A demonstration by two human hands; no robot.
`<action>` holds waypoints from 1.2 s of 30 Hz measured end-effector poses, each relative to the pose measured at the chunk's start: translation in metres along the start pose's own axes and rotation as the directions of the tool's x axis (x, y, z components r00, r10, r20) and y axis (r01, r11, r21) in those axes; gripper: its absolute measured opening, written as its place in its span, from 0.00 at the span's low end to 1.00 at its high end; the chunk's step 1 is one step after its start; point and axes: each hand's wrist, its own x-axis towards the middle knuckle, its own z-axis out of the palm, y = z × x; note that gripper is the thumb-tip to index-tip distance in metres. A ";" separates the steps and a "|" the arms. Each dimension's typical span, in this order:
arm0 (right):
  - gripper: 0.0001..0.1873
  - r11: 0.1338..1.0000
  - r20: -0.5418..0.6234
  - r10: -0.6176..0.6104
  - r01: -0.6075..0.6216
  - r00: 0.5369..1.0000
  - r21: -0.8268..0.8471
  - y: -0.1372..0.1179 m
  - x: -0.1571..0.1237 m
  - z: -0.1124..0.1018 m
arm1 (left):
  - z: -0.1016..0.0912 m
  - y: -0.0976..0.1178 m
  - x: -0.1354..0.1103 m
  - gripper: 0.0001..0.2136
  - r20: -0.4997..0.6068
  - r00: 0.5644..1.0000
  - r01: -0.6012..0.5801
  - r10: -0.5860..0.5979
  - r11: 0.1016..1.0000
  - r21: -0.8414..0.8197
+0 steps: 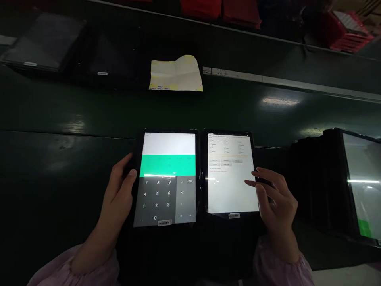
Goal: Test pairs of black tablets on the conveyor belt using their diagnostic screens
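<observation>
Left hand (118, 191) grips tablet (168, 178), right fingers (263, 173) splayed

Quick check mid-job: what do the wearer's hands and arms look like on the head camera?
The left hand and right hand are bare, without gloves. The left sleeve and right sleeve are loose pale pink fabric, gathered at the wrists.

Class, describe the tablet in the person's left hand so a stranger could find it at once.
On the dark green bench, two lit tablets lie side by side between the person's hands. Take the left tablet, its edge held by the left hand. Unlike the right tablet with its white form page, it shows a calculator keypad under a green band.
</observation>
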 end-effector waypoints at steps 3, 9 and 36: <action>0.13 0.997 0.015 -0.074 0.074 0.997 -0.012 -0.021 0.006 0.015 | -0.001 -0.005 0.002 0.23 -0.012 0.999 -0.043 0.042 0.999 -0.022; 0.16 0.987 0.268 -0.161 0.160 0.950 0.025 -0.092 0.017 0.063 | -0.003 -0.026 0.020 0.18 -0.012 0.969 -0.242 0.247 0.936 -0.254; 0.17 0.995 0.083 0.055 -0.048 0.995 -0.088 -0.112 0.026 0.097 | -0.014 -0.030 0.038 0.33 0.379 0.890 -0.087 0.255 0.909 -0.408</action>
